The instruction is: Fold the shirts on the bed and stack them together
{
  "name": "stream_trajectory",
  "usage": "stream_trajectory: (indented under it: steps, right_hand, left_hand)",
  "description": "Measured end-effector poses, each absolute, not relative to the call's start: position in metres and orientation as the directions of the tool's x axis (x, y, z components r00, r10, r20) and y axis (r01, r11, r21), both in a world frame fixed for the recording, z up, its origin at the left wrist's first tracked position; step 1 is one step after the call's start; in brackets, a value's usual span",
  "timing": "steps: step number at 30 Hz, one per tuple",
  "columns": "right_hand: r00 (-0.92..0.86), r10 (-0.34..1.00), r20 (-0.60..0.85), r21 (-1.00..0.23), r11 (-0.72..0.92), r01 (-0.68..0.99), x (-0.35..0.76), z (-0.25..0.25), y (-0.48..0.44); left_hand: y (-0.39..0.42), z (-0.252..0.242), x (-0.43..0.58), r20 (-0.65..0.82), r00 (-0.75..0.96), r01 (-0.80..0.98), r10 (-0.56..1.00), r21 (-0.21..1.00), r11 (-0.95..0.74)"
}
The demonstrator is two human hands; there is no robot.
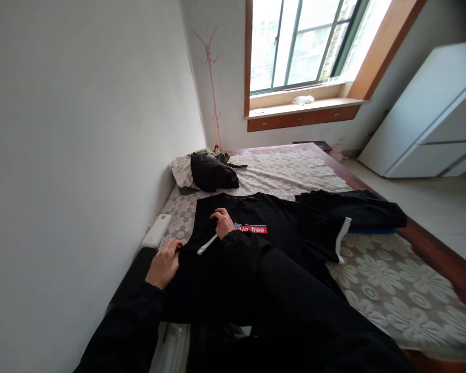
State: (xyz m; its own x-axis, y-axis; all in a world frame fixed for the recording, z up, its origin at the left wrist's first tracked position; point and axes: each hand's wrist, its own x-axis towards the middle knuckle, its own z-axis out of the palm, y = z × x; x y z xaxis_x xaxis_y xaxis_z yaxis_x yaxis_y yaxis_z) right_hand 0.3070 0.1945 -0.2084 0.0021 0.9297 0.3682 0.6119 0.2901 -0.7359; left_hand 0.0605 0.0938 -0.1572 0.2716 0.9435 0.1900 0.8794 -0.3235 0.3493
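A black T-shirt with white sleeve trim and a red printed patch lies spread on the bed. Its left sleeve is folded inward, so the white cuff rests on the shirt's body. My left hand pinches the shirt's left side edge near the wall. Over the chest, beside the print and just above that cuff, my right hand has its fingers loosely bent and apart, with nothing visible in them. My dark right sleeve hides much of the shirt's lower part.
Crumpled clothes lie against the wall at the bed's far left. Folded dark clothing sits to the right. A white rectangular object is by the wall. Beyond stand a pink coat rack, a window and a white fridge-like cabinet.
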Motion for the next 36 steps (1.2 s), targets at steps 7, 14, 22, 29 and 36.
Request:
stream_trajectory:
  steps: [7, 14, 22, 29, 36]
  right_hand:
    - [0.024, 0.940, 0.341, -0.710, 0.241, 0.662, 0.306, -0.210, 0.194]
    - [0.022, 0.951, 0.309, -0.662, 0.198, 0.722, 0.305, -0.207, 0.191]
    - [-0.068, 0.949, 0.308, -0.652, 0.262, 0.711, 0.308, -0.203, 0.190]
    - [0.006, 0.964, 0.265, -0.629, 0.168, 0.759, 0.306, -0.200, 0.189]
    - [-0.034, 0.977, 0.210, -0.578, 0.152, 0.802, 0.305, -0.198, 0.189]
  left_hand:
    - [0.068, -0.150, 0.049, 0.129, 0.252, 0.928, 0.959, 0.251, -0.277]
    - [0.036, -0.150, 0.038, 0.031, 0.168, 0.966, 0.985, 0.192, -0.171]
    - [0.028, -0.159, 0.041, 0.109, 0.184, 0.928, 0.977, 0.307, -0.209]
    - [0.024, -0.148, 0.075, 0.021, 0.236, 0.798, 0.972, 0.567, -0.206]
    - [0.053, -0.148, 0.106, -0.395, 0.065, -0.257, 0.916, 0.880, 0.398]
